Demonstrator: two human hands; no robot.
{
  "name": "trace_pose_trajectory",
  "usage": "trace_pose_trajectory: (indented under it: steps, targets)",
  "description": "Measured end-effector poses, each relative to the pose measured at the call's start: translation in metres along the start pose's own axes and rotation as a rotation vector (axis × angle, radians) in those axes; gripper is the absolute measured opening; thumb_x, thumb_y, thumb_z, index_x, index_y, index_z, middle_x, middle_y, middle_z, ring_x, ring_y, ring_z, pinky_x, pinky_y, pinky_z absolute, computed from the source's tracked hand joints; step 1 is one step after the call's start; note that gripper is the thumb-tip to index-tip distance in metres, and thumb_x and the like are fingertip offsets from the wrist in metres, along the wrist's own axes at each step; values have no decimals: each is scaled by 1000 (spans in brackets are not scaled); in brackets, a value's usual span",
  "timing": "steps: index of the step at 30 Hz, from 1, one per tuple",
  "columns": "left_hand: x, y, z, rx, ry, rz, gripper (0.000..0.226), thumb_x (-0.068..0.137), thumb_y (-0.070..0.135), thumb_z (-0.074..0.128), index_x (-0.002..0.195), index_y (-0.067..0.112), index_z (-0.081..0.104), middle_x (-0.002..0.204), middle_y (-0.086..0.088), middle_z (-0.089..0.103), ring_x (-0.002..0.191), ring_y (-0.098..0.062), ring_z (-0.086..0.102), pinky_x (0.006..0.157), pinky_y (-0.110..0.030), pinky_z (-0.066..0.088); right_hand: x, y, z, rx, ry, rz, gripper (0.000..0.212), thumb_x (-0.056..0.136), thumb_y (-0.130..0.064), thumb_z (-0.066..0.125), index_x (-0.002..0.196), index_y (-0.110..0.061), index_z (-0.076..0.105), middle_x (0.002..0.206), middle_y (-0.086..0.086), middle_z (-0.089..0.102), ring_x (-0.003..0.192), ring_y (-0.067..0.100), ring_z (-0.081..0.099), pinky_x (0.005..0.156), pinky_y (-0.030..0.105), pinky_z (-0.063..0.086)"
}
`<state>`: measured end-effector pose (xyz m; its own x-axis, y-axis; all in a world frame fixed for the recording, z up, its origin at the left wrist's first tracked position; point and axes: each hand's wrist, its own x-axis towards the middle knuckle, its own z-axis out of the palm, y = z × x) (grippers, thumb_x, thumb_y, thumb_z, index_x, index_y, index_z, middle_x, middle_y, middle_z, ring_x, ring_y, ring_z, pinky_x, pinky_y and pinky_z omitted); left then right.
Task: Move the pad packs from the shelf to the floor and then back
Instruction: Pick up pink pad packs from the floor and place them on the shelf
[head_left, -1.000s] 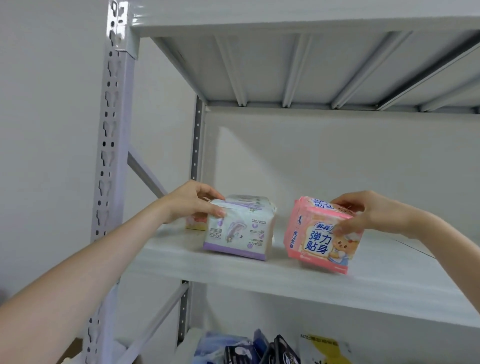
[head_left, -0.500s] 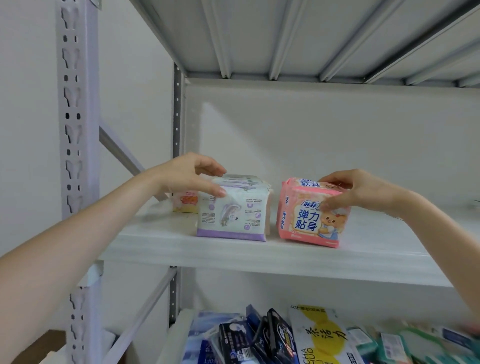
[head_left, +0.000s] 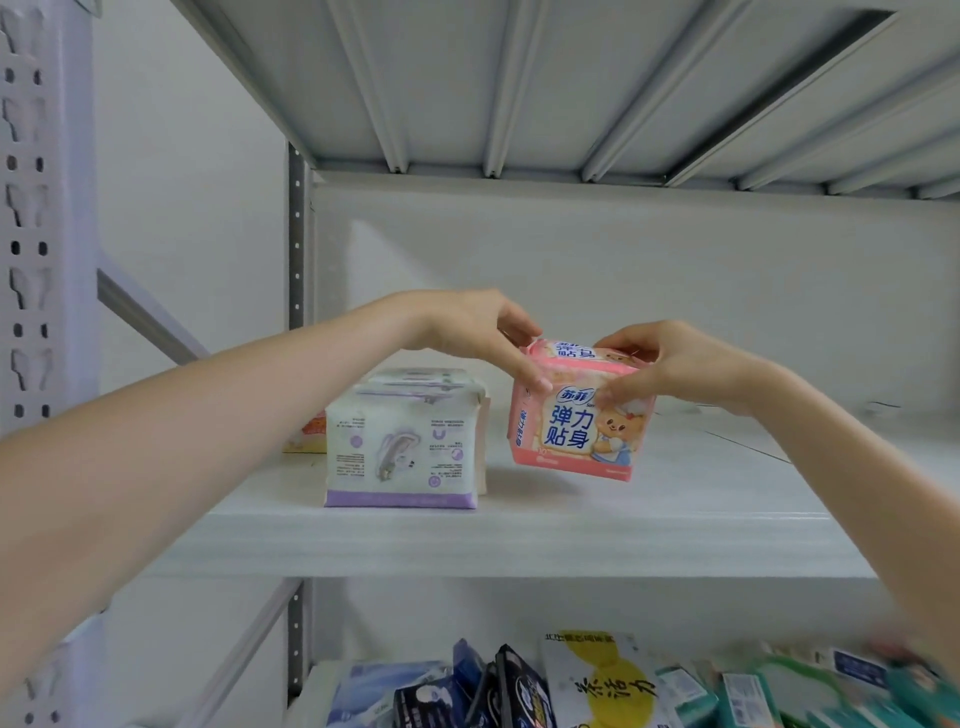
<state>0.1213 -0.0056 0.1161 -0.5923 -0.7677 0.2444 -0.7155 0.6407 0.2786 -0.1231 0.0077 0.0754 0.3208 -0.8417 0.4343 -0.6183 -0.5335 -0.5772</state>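
Note:
A pink pad pack (head_left: 574, 436) with a cartoon bear stands on the white shelf (head_left: 519, 540), slightly tilted. My left hand (head_left: 483, 332) pinches its upper left corner, thumb on the front face. My right hand (head_left: 670, 366) grips its upper right side, fingers over the top and thumb on the front. A white and purple pad pack (head_left: 402, 452) stands free on the shelf just left of the pink one. Behind it, at the far left, part of a small orange-printed pack (head_left: 306, 434) shows.
The grey shelf board above (head_left: 519, 78) hangs low over the packs. A perforated upright post (head_left: 41, 208) stands at the left. The lower shelf holds several packages (head_left: 597, 686), among them a yellow-printed one and dark ones.
My left hand let go of the white and purple pack and moved right onto the pink pack. The right hand stays on the pink pack. The view came closer.

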Motion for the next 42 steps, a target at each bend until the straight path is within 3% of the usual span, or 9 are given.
trace_pose_trajectory:
  steps: [4, 7, 14, 21, 29, 33, 38, 40, 42]
  targets:
    - [24, -2, -7, 16, 6, -25, 87, 51, 54, 87, 128, 21, 61, 116, 15, 68, 110, -2, 61, 108, -31, 42, 21, 10, -8, -30, -12, -4, 50, 53, -35, 87, 98, -24, 70, 89, -5, 76, 80, 12, 73, 78, 29, 55]
    - [49, -10, -13, 39, -14, -32, 69, 55, 53, 82, 117, 27, 68, 106, 19, 72, 106, 2, 63, 107, -32, 42, 46, 25, -16, -33, -29, -14, 47, 55, -34, 86, 98, -22, 70, 89, -4, 76, 79, 12, 73, 77, 28, 55]
    - [105, -42, -27, 50, -6, -115, 64, 61, 45, 82, 118, 23, 68, 107, 17, 72, 106, 2, 62, 108, -31, 41, 119, 52, -26, -44, -90, 6, 42, 64, -26, 86, 101, -18, 69, 90, -2, 76, 82, 14, 73, 78, 31, 58]
    - [142, -92, -25, 96, -85, -260, 66, 77, 35, 79, 136, 19, 55, 126, 12, 61, 123, -8, 51, 99, -23, 33, 180, 79, -2, -36, -211, 59, 42, 67, -21, 85, 105, -12, 69, 99, 6, 75, 88, 16, 72, 80, 30, 58]
    - [161, -127, -8, 100, -168, -321, 68, 79, 35, 76, 140, 20, 49, 140, 10, 52, 134, -10, 42, 116, -35, 28, 209, 108, 23, -8, -308, 114, 44, 63, -23, 87, 103, -14, 70, 98, 2, 75, 89, 17, 72, 76, 26, 58]
    - [165, -136, 2, 116, -198, -314, 66, 79, 36, 76, 139, 21, 51, 138, 10, 54, 131, -8, 45, 102, -24, 36, 210, 114, 33, -32, -324, 133, 51, 59, -27, 89, 104, -13, 69, 98, 2, 75, 90, 17, 72, 82, 30, 58]
    - [162, -140, 7, 129, -198, -321, 69, 76, 39, 77, 138, 23, 52, 134, 13, 57, 127, -7, 49, 92, -19, 36, 206, 115, 42, -17, -289, 137, 48, 63, -26, 87, 104, -11, 68, 100, 4, 74, 85, 15, 73, 69, 22, 58]
    - [161, -141, 6, 144, -192, -327, 70, 76, 41, 78, 138, 23, 51, 134, 14, 56, 126, -7, 49, 93, -19, 36, 205, 113, 44, -45, -268, 149, 59, 64, -29, 86, 113, -7, 63, 106, 4, 71, 88, 14, 72, 74, 24, 59]
    - [159, -142, 6, 161, -183, -336, 71, 76, 43, 78, 139, 23, 51, 135, 14, 56, 127, -7, 49, 92, -19, 36, 204, 111, 46, -104, -245, 171, 81, 65, -36, 85, 132, -7, 50, 126, 2, 60, 104, 16, 66, 89, 29, 54]
